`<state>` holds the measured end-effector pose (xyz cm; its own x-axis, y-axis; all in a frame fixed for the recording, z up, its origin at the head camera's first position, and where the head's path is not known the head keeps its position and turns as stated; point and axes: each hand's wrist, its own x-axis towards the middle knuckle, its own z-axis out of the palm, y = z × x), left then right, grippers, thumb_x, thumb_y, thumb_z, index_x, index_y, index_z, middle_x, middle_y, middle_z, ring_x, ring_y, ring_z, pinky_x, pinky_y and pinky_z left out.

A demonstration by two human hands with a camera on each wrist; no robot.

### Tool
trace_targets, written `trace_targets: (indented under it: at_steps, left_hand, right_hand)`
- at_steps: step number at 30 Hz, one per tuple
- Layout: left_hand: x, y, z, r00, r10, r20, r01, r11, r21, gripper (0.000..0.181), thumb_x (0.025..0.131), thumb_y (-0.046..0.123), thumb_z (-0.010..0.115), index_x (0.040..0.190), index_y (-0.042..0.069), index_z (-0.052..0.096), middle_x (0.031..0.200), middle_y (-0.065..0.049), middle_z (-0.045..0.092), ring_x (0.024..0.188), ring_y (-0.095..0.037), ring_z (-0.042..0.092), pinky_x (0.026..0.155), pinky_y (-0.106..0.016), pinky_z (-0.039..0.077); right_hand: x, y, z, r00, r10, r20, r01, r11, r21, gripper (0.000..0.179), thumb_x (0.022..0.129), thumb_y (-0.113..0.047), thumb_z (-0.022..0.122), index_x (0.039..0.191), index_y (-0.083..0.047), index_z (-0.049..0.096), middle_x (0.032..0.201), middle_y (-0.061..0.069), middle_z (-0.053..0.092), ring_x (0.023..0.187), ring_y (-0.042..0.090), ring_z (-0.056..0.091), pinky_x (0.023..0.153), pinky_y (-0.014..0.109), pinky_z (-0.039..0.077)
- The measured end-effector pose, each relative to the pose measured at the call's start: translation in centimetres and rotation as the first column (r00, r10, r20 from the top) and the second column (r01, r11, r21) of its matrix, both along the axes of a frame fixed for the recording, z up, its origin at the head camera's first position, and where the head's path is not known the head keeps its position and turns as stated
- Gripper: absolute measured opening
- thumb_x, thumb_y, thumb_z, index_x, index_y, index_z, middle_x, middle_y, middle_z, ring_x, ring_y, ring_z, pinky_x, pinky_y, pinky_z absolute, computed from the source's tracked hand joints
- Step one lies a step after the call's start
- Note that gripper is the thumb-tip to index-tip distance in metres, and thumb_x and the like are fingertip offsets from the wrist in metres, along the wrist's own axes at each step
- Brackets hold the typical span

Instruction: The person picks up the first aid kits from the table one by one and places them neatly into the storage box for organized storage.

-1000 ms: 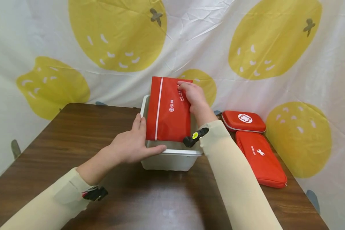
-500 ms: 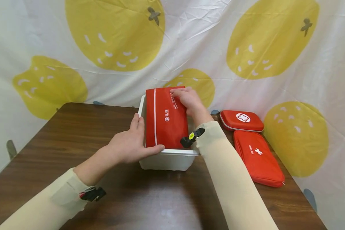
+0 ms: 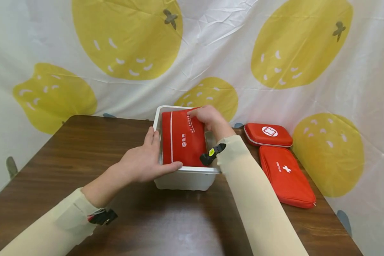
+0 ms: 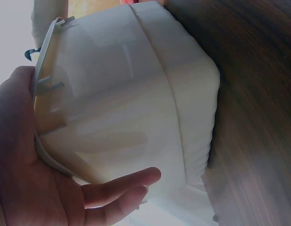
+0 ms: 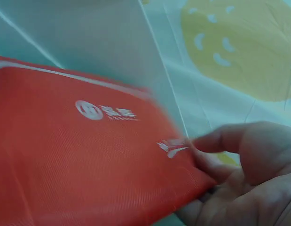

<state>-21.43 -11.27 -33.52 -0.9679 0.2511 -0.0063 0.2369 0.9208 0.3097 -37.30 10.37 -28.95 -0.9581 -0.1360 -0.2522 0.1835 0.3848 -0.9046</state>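
A flat red pouch [image 3: 180,124] with a white stripe and white lettering lies tilted inside the white plastic bin [image 3: 185,181]. My right hand [image 3: 211,119] pinches its far right edge between thumb and fingers, as the right wrist view shows of the hand [image 5: 248,174]. Against the bin's near left corner rests my left hand [image 3: 139,161], its thumb along the front rim and its fingers stretched along the left side. In the left wrist view the fingers of the left hand [image 4: 46,188] lie straight against the bin's outer wall [image 4: 121,99].
To the right of the bin, a red hard case [image 3: 270,135] with a white round emblem sits behind a red first aid pouch [image 3: 286,176]. The brown wooden table [image 3: 115,220] ends at a white curtain [image 3: 121,89] with yellow fruit prints.
The red pouch has gone down into the bin, with my right hand lowering along with it. My left hand stays at the bin's corner.
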Motion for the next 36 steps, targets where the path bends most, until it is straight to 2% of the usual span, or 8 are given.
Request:
trace_targets:
  at_steps: [2, 6, 11, 19, 26, 32, 34, 36]
  left_hand:
    - [-0.01, 0.01, 0.02, 1.0, 0.003, -0.002, -0.003, 1.0, -0.002, 0.129, 0.092, 0.084, 0.056, 0.173, -0.007, 0.013, 0.183, -0.027, 0.006, 0.112, -0.04, 0.075, 0.072, -0.043, 0.061]
    - [-0.04, 0.05, 0.05, 1.0, 0.007, 0.0, -0.007, 1.0, 0.001, 0.129, 0.091, 0.084, 0.057, 0.173, -0.005, 0.014, 0.183, -0.026, 0.007, 0.108, -0.038, 0.075, 0.068, -0.04, 0.059]
    - [-0.12, 0.09, -0.05, 1.0, 0.006, -0.004, -0.006, 1.0, 0.0, 0.129, 0.091, 0.084, 0.057, 0.173, -0.006, 0.013, 0.183, -0.027, 0.007, 0.11, -0.039, 0.075, 0.068, -0.041, 0.059]
    - [-0.11, 0.1, -0.08, 1.0, 0.003, -0.007, -0.003, 1.0, 0.003, 0.129, 0.091, 0.084, 0.058, 0.173, -0.005, 0.014, 0.183, -0.027, 0.008, 0.112, -0.04, 0.075, 0.073, -0.044, 0.061]
    - [0.03, 0.19, -0.06, 1.0, 0.002, -0.024, -0.002, 1.0, -0.004, 0.127, 0.092, 0.083, 0.058, 0.172, -0.006, 0.016, 0.182, -0.028, 0.01, 0.11, -0.042, 0.076, 0.075, -0.048, 0.063]
    - [0.04, 0.15, 0.01, 1.0, 0.0, -0.029, -0.001, 1.0, -0.008, 0.128, 0.092, 0.083, 0.057, 0.172, -0.006, 0.015, 0.182, -0.028, 0.01, 0.111, -0.043, 0.077, 0.077, -0.049, 0.063]
    - [0.03, 0.15, 0.03, 1.0, 0.0, -0.027, 0.0, 1.0, -0.008, 0.127, 0.092, 0.083, 0.058, 0.172, -0.007, 0.016, 0.182, -0.028, 0.01, 0.112, -0.043, 0.076, 0.075, -0.048, 0.063]
    - [0.02, 0.16, 0.04, 1.0, 0.0, -0.024, 0.0, 1.0, -0.01, 0.127, 0.092, 0.083, 0.058, 0.172, -0.007, 0.016, 0.182, -0.028, 0.01, 0.111, -0.042, 0.076, 0.074, -0.046, 0.063]
  right_hand:
    - [0.04, -0.09, -0.06, 0.995, 0.077, 0.058, -0.08, 0.996, 0.034, 0.028, 0.108, -0.018, 0.064, 0.126, 0.004, 0.064, 0.105, 0.011, 0.073, 0.085, 0.022, 0.074, 0.07, 0.034, 0.065]
    - [0.0, -0.16, -0.22, 0.962, 0.215, 0.168, -0.222, 0.975, 0.021, 0.036, 0.109, -0.018, 0.054, 0.136, 0.005, 0.058, 0.114, 0.012, 0.073, 0.089, 0.021, 0.075, 0.071, 0.034, 0.066]
    - [0.03, -0.2, -0.4, 0.948, 0.257, 0.188, -0.264, 0.965, 0.011, 0.041, 0.109, -0.019, 0.056, 0.142, 0.006, 0.056, 0.124, 0.016, 0.073, 0.097, 0.024, 0.076, 0.083, 0.04, 0.067]
    - [0.23, -0.16, -0.59, 0.966, 0.207, 0.157, -0.231, 0.961, 0.153, 0.039, 0.105, -0.021, 0.065, 0.136, 0.0, 0.059, 0.137, 0.018, 0.069, 0.112, 0.028, 0.072, 0.105, 0.047, 0.061]
    - [0.43, -0.38, -0.31, 0.974, 0.209, 0.092, -0.224, 0.954, 0.201, 0.044, 0.101, -0.024, 0.069, 0.137, 0.0, 0.062, 0.147, 0.02, 0.061, 0.139, 0.038, 0.059, 0.123, 0.056, 0.045]
    - [0.43, -0.36, -0.02, 0.986, 0.164, -0.017, -0.154, 0.954, 0.257, 0.047, 0.103, -0.027, 0.068, 0.141, 0.0, 0.064, 0.15, 0.019, 0.061, 0.141, 0.041, 0.059, 0.12, 0.055, 0.05]
    - [0.26, -0.34, 0.09, 0.986, 0.16, -0.054, -0.144, 0.963, 0.227, 0.046, 0.105, -0.028, 0.066, 0.142, 0.0, 0.065, 0.152, 0.019, 0.061, 0.142, 0.041, 0.06, 0.118, 0.053, 0.052]
    - [0.14, -0.35, 0.25, 0.983, 0.163, -0.084, -0.148, 0.977, 0.155, 0.044, 0.108, -0.026, 0.063, 0.144, 0.0, 0.066, 0.152, 0.02, 0.061, 0.143, 0.041, 0.06, 0.118, 0.052, 0.053]
